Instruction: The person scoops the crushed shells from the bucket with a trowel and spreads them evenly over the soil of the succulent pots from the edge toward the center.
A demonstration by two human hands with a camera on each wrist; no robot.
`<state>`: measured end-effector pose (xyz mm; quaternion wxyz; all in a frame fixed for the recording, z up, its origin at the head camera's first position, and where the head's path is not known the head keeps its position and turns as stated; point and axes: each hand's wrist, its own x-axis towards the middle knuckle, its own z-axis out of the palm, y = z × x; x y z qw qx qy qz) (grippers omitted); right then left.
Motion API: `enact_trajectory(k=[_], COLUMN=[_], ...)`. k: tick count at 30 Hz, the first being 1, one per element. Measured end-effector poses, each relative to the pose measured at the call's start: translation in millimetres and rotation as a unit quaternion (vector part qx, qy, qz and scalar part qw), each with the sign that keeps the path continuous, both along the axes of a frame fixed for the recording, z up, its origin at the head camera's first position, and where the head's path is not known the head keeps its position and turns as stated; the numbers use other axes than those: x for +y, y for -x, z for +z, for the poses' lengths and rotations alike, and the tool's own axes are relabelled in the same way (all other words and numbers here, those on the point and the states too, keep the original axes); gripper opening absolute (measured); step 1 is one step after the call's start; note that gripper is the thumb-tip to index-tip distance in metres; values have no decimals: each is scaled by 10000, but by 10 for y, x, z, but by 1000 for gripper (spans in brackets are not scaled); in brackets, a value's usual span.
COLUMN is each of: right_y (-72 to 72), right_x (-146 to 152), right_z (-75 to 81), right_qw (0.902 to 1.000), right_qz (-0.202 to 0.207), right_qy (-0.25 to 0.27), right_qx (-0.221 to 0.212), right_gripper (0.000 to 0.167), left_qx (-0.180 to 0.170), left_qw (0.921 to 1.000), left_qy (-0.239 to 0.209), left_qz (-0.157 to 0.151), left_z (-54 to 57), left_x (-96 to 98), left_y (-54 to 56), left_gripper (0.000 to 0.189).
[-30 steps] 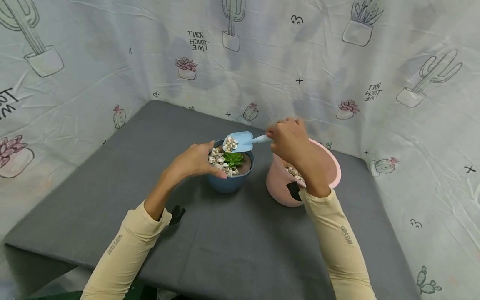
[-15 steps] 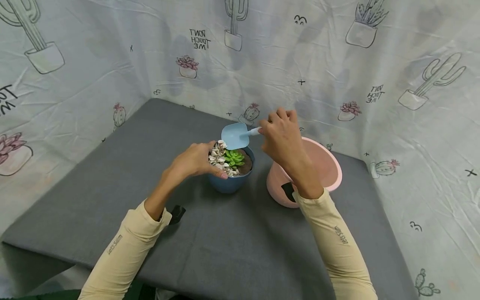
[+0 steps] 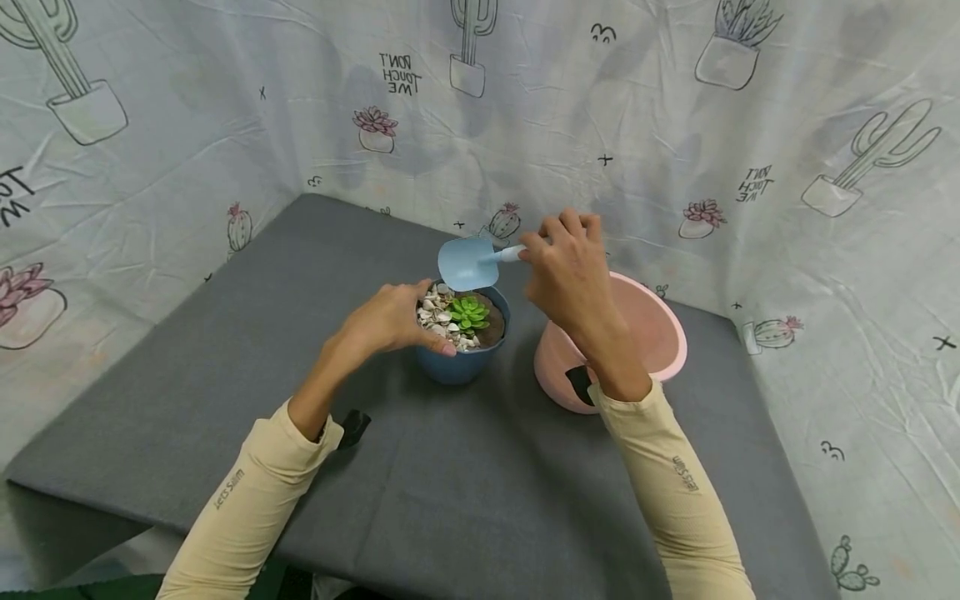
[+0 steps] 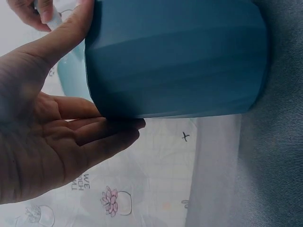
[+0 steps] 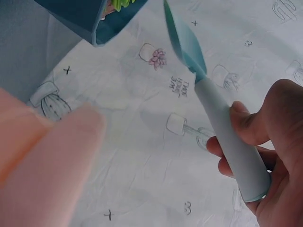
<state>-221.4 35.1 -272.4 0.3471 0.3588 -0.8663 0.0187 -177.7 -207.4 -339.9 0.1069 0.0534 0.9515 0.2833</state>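
In the head view, my left hand (image 3: 386,319) holds the blue flowerpot (image 3: 453,367) at its left side. The left wrist view shows the thumb and fingers spread around the pot wall (image 4: 180,61). Inside the pot are a green succulent (image 3: 469,312), pale shells or pebbles (image 3: 433,308) on the left, and bare brown soil (image 3: 492,325) on the right. My right hand (image 3: 566,271) grips the handle of a light blue trowel (image 3: 467,263) above the pot's far rim. The trowel's scoop holds no pebbles; the right wrist view shows it tilted, with the handle (image 5: 232,142) between thumb and fingers.
A larger pink pot (image 3: 651,325) stands right of the blue one, partly behind my right forearm. Both pots rest on a grey cloth-covered table (image 3: 465,483). A white curtain (image 3: 540,108) printed with cacti hangs around the back and sides.
The trowel was loaded with pebbles over the pot; it tipped them into the left back, then rose slightly away, now bare. My right hand moved left and up; the left hand stayed put.
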Motion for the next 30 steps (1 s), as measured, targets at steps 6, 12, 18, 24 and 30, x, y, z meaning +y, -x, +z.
enact_trajectory(k=[6, 12, 18, 24, 30], right_y=[-62, -128, -274, -307, -113], right_x=[413, 985, 1517, 1784, 1807], right_z=[47, 89, 75, 4, -67], right_qw=[9958, 9878, 9782, 9881, 9933], right_qz=[31, -303, -849, -1041, -1080], right_qy=[919, 1524, 1873, 1114, -253], right_qx=[-7, -138, -305, -222, -322], right_gripper=[12, 12, 12, 11, 8], left_qx=[334, 771, 1227, 1387, 1947], left_qw=[9991, 9958, 9906, 9852, 9739], left_qy=[181, 335, 455, 863, 1140], left_qz=[171, 351, 391, 512, 244], left_z=[-13, -19, -79, -71, 49], left_x=[145, 226, 366, 481, 668], left_y=[-62, -120, -177, -271, -293], left_gripper=[124, 124, 124, 119, 109])
